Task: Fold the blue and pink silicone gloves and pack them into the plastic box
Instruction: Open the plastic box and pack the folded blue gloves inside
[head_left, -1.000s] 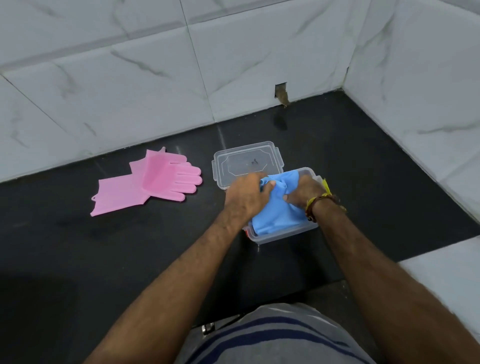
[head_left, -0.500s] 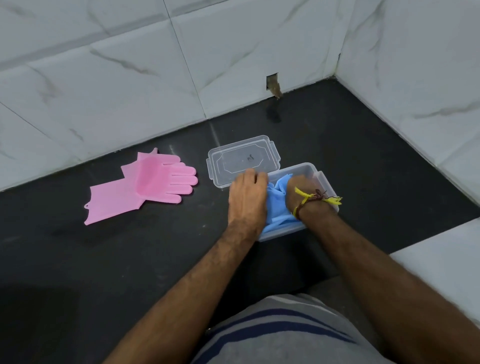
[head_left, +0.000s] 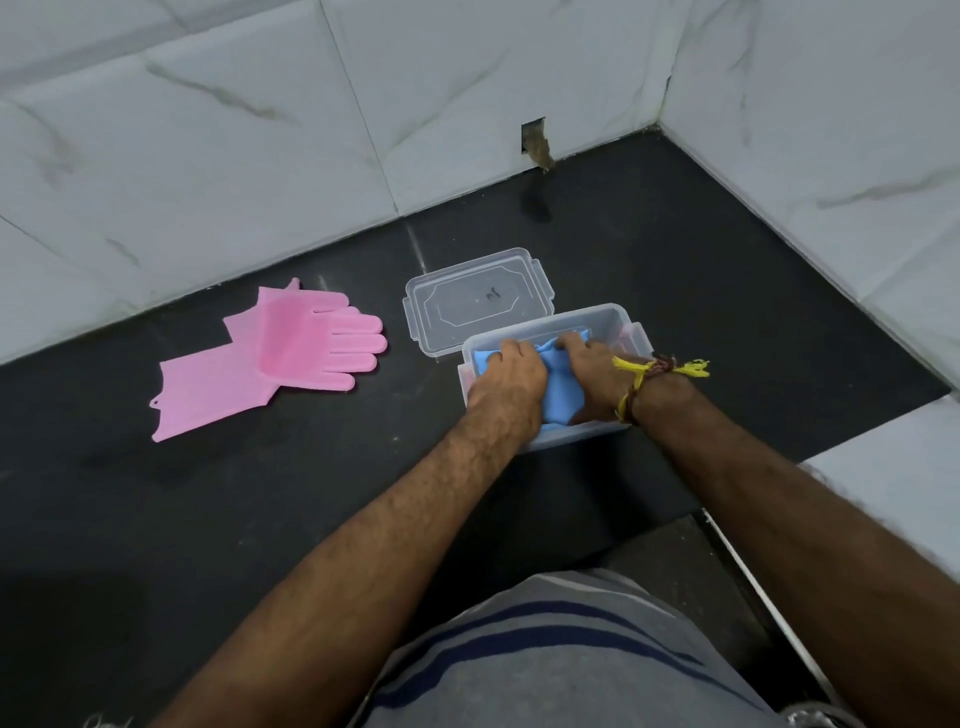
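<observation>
The clear plastic box stands on the black counter at centre. Folded blue gloves lie inside it. My left hand presses down on the left part of the blue gloves, and my right hand, with yellow thread at the wrist, grips their right part inside the box. The pink gloves lie flat and stacked on the counter to the left, fingers pointing right, apart from both hands.
The box's clear lid lies upturned just behind and left of the box. White marble walls close the counter at the back and right. A small hole is in the back wall. The black counter stretches left and front.
Both hands have pushed the blue gloves lower into the box. More of the box's far rim and inside now shows.
</observation>
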